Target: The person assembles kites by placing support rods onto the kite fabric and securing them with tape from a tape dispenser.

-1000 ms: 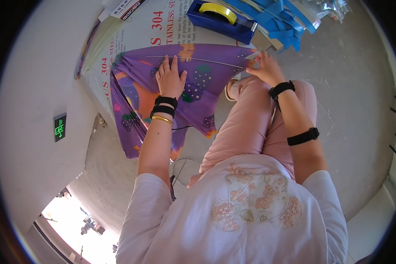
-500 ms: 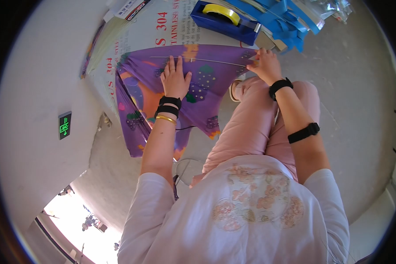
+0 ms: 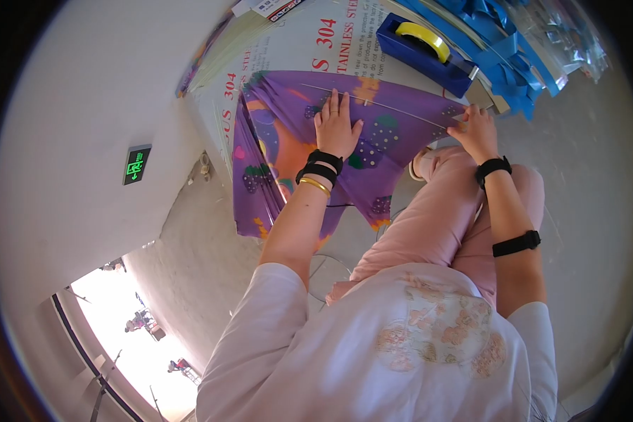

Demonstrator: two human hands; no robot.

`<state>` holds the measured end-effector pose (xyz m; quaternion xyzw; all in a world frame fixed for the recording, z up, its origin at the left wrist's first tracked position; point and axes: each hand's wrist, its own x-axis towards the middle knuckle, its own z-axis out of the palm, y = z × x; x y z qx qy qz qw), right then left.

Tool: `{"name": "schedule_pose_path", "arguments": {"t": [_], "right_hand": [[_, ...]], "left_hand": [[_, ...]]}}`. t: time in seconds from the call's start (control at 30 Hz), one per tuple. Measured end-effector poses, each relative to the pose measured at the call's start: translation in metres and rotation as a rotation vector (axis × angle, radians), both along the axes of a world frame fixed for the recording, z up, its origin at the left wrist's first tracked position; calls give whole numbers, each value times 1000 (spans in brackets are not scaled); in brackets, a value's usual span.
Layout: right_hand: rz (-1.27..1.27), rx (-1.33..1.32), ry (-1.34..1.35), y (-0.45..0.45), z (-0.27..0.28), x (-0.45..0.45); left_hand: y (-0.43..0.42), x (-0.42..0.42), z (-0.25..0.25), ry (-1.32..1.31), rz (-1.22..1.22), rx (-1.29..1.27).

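Note:
A purple printed kite (image 3: 376, 137) hangs partly over the front edge of the table, with a thin pale rod (image 3: 401, 111) lying across its upper part. My left hand (image 3: 336, 126) rests flat on the kite's cloth, fingers stretched out and reaching up to the rod. At the kite's right tip, beside the rod's end, my right hand (image 3: 477, 132) has its fingers bent and closed on the edge of the cloth. What lies between those fingertips is too small to make out. Folds gather on the kite's left side, where the cloth droops below the tabletop.
Behind the kite, a blue tape dispenser (image 3: 425, 60) with a yellow roll stands on the table (image 3: 299, 53), which is covered in printed film. Blue strips (image 3: 510, 63) and clear plastic bags (image 3: 577, 42) lie at the back right. A white wall (image 3: 91, 105) rises on the left.
The view has turned, so the table, kite and both hands appear farther right. Both hands keep nearly the same places on the kite.

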<state>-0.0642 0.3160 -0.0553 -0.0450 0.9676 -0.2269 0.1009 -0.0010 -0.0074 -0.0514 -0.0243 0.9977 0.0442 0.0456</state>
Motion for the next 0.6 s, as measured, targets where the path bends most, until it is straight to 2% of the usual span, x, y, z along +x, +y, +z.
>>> {"name": "schedule_pose_path", "arguments": {"t": [0.6], "right_hand": [[-3, -11, 41, 2, -6, 1]], "left_hand": [[1, 1, 3, 32, 23, 21]]}}
